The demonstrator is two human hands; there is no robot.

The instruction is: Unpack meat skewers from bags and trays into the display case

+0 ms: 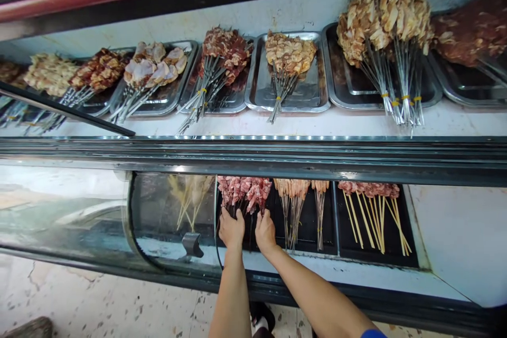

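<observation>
In the lower case, my left hand [232,228] is closed around the lower ends of raw meat skewers [233,190] with pink-red chunks. Just to its right, my right hand [265,231] grips the thin sticks of more such skewers, their meat pointing away from me. The fingers hide most of the sticks, so how many each hand has cannot be made out. Both bunches are over a black tray [247,237]. Right of my right hand lie paler orange meat skewers [293,190] on metal sticks, apart from it.
Reddish meat on wooden sticks [370,190] lies farther right. A curved glass door [166,222] with a dark handle [193,244] covers the left side. The black door rail [253,158] crosses above my hands. Over it, metal trays [257,96] bear bundled meat skewers [291,53].
</observation>
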